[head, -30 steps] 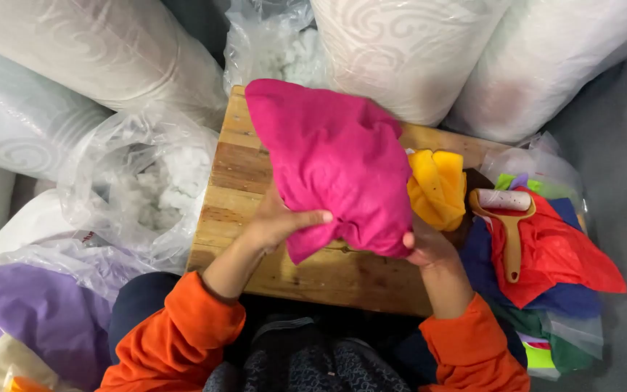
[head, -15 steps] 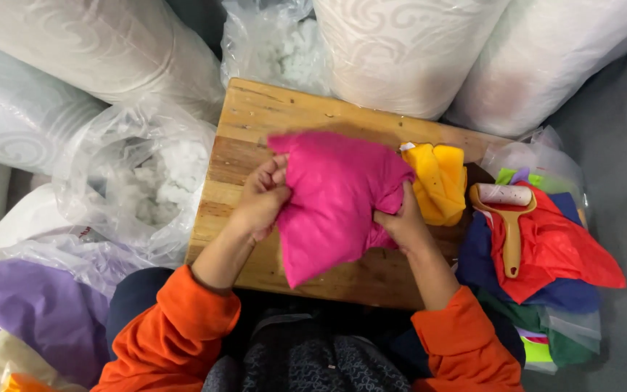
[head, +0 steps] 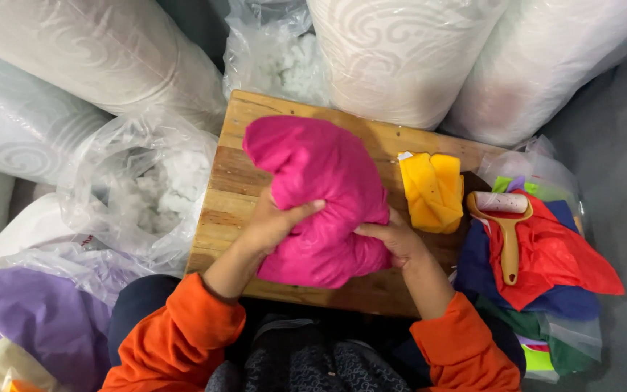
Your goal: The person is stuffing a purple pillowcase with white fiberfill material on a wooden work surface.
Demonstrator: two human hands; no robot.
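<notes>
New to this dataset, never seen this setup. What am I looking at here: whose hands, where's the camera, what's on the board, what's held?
There is no machine. A person in orange sleeves works with bare hands, and the single picture comes from a camera worn on their head, looking down.

Both hands, the left hand and the right hand, squeeze a stuffed pink fabric cushion over a small wooden board. A folded yellow cloth also lies on the board.

To the right is a pile of coloured cloths with a lint roller on top. To the left, an open clear bag of white stuffing. Big white wrapped rolls stand behind.
</notes>
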